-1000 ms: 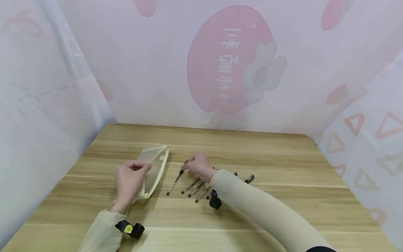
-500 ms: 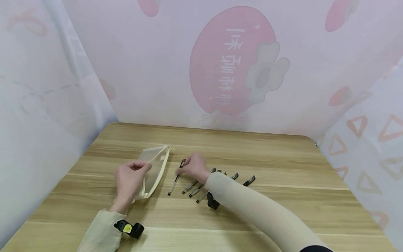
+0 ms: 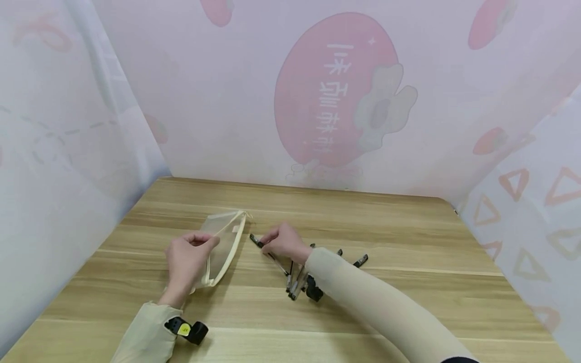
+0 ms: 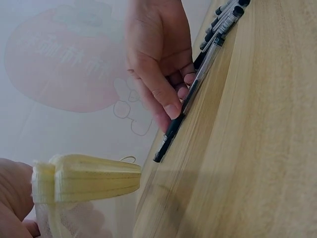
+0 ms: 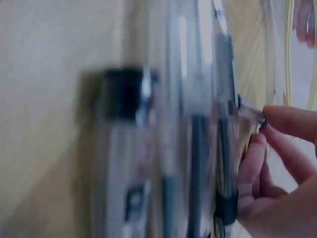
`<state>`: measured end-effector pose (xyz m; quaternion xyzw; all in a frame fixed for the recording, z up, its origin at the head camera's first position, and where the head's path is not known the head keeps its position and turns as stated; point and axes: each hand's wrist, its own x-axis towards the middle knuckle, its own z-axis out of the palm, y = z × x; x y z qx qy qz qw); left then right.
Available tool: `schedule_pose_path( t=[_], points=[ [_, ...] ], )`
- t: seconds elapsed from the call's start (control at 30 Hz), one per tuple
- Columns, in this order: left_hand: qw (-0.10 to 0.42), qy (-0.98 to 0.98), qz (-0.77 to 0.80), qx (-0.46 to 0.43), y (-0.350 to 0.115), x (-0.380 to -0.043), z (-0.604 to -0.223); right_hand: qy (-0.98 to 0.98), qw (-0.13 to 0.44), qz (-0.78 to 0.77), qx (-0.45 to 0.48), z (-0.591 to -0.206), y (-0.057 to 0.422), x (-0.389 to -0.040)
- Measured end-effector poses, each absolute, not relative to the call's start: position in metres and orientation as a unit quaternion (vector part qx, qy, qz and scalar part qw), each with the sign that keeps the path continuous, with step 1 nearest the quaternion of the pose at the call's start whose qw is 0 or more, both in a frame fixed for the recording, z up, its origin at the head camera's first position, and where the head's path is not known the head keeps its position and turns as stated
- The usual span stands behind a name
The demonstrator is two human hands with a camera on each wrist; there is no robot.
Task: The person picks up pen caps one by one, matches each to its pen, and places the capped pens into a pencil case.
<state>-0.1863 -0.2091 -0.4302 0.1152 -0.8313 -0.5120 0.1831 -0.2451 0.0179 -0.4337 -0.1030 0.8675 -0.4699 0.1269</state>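
Observation:
My left hand (image 3: 188, 257) pinches the cream edge of a see-through mesh pouch (image 3: 223, 254), which stands held partly open on the table. To its right, my right hand (image 3: 285, 242) grips a clear-barrelled gel pen (image 3: 255, 240) between thumb and fingers near its black cap. The cap end points toward the pouch; the barrel slants back toward the other pens. In the left wrist view the held pen (image 4: 171, 131) lies close along the tabletop. Several similar pens (image 3: 296, 286) lie bunched under the right wrist, partly hidden by the sleeve. They fill the right wrist view as blurred barrels (image 5: 129, 94).
One pen's black cap (image 3: 361, 260) sticks out to the right beyond the right forearm. The wood-grain table (image 3: 395, 222) ends at a pale printed curtain (image 3: 218, 111) behind, with more curtain at both sides.
The held pen has swung round: its cap end now points left toward the pouch. The other pens' lower ends have shifted right and bunched together. My left hand stays in place.

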Motion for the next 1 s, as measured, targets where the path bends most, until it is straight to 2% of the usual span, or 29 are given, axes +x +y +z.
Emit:
schedule_pose_path(
  t=[0.43,0.73,1.0],
  points=[
    [0.175,-0.831,-0.515,0.117,-0.207,-0.187,-0.431,0.853,0.158,-0.458,-0.194,-0.436,0.031,-0.248],
    [0.169,-0.831,-0.517,0.117,-0.207,-0.186,-0.429,0.856,0.171,-0.431,-0.229,-0.436,0.036,-0.250],
    [0.167,-0.828,-0.522,0.118,-0.208,-0.186,-0.429,0.825,0.199,-0.471,-0.242,-0.436,0.043,-0.254]
  ],
)
